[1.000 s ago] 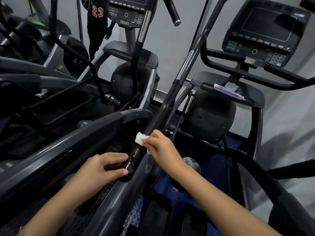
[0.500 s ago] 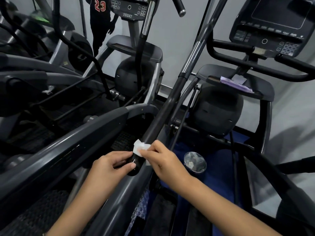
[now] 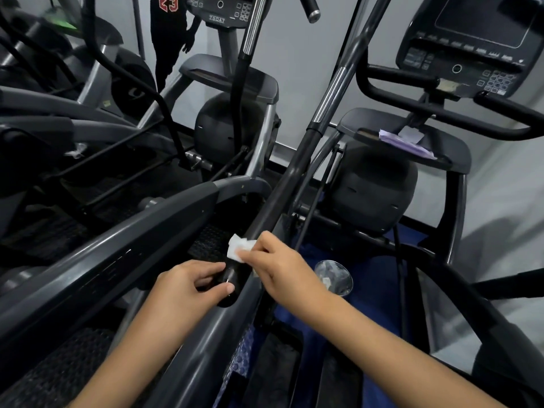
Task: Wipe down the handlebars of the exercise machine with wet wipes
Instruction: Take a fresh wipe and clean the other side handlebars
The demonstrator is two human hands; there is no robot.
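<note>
A long black handlebar (image 3: 290,184) of the elliptical machine runs from the upper right down to its rounded end near the middle of the view. My left hand (image 3: 188,287) grips that lower end, thumb and fingers curled round it. Just above, my right hand (image 3: 279,266) pinches a small white wet wipe (image 3: 239,248) and presses it against the bar. Part of the wipe is hidden under my fingers.
The grey side rail (image 3: 117,254) of the machine runs diagonally on the left. A console (image 3: 471,45) with fixed black handles (image 3: 441,113) stands at the upper right, a purple pack (image 3: 407,142) on its tray. A second machine is behind. A person in a black "23" shirt (image 3: 169,28) stands far back.
The camera view has shifted slightly. My right hand with the wipe stays near the bar's lower end, just above my left hand, which keeps its grip.
</note>
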